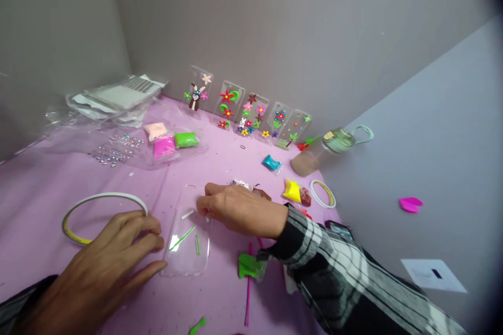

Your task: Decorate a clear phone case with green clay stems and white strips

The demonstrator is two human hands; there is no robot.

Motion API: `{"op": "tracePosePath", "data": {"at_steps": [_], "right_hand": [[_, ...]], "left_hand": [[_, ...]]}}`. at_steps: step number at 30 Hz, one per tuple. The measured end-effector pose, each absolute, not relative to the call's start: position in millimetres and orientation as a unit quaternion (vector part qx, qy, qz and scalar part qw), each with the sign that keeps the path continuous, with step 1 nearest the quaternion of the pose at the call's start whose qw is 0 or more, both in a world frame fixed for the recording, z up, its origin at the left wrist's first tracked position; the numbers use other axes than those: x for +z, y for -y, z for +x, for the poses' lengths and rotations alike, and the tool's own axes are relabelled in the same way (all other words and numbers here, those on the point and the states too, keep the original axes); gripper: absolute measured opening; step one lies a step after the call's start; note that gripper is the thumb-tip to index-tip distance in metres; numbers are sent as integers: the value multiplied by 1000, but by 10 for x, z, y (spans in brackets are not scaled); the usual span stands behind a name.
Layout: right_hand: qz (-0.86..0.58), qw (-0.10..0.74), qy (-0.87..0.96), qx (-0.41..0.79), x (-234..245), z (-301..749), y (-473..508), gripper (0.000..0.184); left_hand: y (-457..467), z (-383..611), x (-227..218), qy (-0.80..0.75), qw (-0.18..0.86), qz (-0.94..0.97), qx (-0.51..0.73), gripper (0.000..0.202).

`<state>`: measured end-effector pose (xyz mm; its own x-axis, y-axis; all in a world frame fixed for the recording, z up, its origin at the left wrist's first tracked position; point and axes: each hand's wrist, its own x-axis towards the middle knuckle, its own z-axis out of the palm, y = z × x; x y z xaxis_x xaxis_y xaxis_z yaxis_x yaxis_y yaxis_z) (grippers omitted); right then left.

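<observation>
A clear phone case (184, 264) lies flat on the pink-covered table. On it are a white strip (187, 214), a long green strip (183, 238) and a short green strip (198, 244). My right hand (236, 209) is over the case's upper right part, fingers pinched together; what they hold, if anything, is hidden. A small white bit shows just below those fingertips. My left hand (121, 251) rests with fingers stretched out by the case's left edge, its thumb near the lower left corner. A white and yellow tape ring (104, 196) lies behind the left hand.
Several decorated clear cases (231, 99) lean against the wall. Clay packets in pink (163, 146), blue (271, 163) and yellow (292, 190) lie about, with loose rhinestones (120, 149) at left. A bottle (308, 159) lies tilted at right, near a smaller tape ring (323, 193). Green clay (247, 265) sits by my right sleeve.
</observation>
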<state>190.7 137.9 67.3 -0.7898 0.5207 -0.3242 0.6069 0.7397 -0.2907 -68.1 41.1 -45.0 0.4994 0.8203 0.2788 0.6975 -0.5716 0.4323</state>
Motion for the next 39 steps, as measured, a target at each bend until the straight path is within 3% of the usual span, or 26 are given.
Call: {"op": "tracePosePath", "data": {"at_steps": [18, 23, 39], "right_hand": [[290, 96, -932, -193, 516, 1867, -1390, 9], [287, 80, -936, -188, 467, 1872, -1374, 14], [315, 49, -919, -231, 347, 1895, -1342, 6]], "left_hand": [[-431, -710, -468, -451, 138, 851, 229, 18], [-421, -698, -447, -455, 144, 847, 233, 15], [-440, -675, -374, -453, 150, 847, 233, 8]]}}
